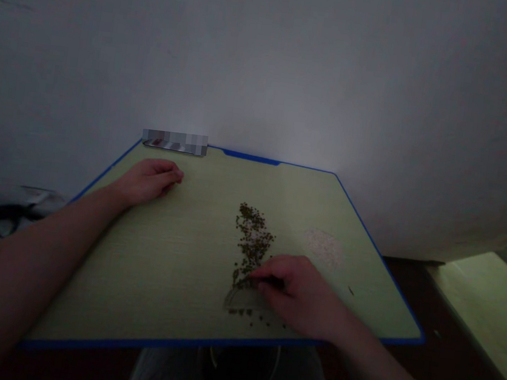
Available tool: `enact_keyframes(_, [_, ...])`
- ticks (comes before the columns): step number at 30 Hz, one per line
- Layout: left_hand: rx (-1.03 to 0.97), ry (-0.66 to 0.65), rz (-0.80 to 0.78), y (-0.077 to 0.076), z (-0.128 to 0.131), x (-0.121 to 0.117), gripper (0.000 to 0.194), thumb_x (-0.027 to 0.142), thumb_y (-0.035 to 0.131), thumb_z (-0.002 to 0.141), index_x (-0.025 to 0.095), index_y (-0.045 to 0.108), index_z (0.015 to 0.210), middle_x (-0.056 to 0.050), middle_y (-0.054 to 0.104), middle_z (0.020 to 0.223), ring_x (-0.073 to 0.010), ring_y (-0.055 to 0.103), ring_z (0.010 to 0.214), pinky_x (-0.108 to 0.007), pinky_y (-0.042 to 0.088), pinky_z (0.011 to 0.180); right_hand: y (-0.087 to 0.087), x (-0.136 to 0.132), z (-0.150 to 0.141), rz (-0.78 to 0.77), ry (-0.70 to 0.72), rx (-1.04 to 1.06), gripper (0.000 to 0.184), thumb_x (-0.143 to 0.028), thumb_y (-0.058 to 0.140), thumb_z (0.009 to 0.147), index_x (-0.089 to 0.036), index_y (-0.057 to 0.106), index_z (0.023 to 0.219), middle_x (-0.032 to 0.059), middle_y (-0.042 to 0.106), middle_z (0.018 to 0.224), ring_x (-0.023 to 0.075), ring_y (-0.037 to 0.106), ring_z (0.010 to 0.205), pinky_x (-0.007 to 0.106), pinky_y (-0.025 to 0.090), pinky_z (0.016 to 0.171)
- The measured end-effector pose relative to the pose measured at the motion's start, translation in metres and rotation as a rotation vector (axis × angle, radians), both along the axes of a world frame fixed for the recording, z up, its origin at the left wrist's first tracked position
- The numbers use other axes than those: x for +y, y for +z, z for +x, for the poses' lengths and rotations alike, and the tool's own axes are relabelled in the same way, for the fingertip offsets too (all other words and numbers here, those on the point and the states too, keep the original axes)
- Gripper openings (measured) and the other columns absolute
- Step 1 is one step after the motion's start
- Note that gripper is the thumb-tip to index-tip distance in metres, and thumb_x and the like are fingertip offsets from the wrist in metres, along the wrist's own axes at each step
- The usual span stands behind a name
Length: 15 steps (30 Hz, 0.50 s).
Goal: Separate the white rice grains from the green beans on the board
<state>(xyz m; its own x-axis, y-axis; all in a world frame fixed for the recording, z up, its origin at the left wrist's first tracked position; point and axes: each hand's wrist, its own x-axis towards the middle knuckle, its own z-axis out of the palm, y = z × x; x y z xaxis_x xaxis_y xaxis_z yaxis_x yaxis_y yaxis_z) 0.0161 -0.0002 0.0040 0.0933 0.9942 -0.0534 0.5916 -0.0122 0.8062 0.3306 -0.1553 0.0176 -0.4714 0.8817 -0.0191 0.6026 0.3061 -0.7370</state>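
My left hand point(154, 180) rests on the far left of the pale table point(173, 254), its fingers loosely curled closed, with no object showing in them. On the near right, my right hand point(299, 290) has thumb and forefinger pinched together at the lower end of a pile of small dark green-brown beans or seeds point(254, 239). What the pinch holds is too small and dim to make out. Just left of these fingertips lies a clear, curved flat piece point(238, 299), partly covered by the hand. Several dark grains are scattered below it.
A patch of pale grains point(326, 247) lies on the table's right side, with a small dark sliver point(350, 291) nearer me. A phone-like flat object point(174, 144) stands at the back left edge. Below the front edge, a dark bucket point(237, 371) sits between the legs.
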Motion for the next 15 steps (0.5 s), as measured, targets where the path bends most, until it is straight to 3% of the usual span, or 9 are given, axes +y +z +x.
enact_keyframes(7, [-0.022,0.003,0.014,-0.003,-0.001,0.003,0.021,0.039,0.056,0.076,0.019,0.056,0.068,0.005,0.047,0.049,-0.0104,0.042,0.046,-0.025,0.032,0.049,0.008,-0.006,0.001,-0.053,0.090,0.012,0.031,-0.008,0.054,0.079,-0.024,0.075,0.096,0.0005,0.075,0.089,0.0155,0.069,0.081,0.027,0.052,0.073])
enact_keyframes(15, [-0.016,-0.011,0.017,0.000,0.002,0.000,0.021,0.037,0.055,0.077,0.017,0.055,0.069,0.006,0.046,0.049,-0.0098,0.041,0.047,-0.024,0.031,0.050,-0.001,-0.036,0.056,-0.118,-0.299,-0.021,0.018,-0.025,0.054,0.086,-0.022,0.071,0.092,0.0024,0.074,0.084,0.0191,0.068,0.075,0.031,0.053,0.066])
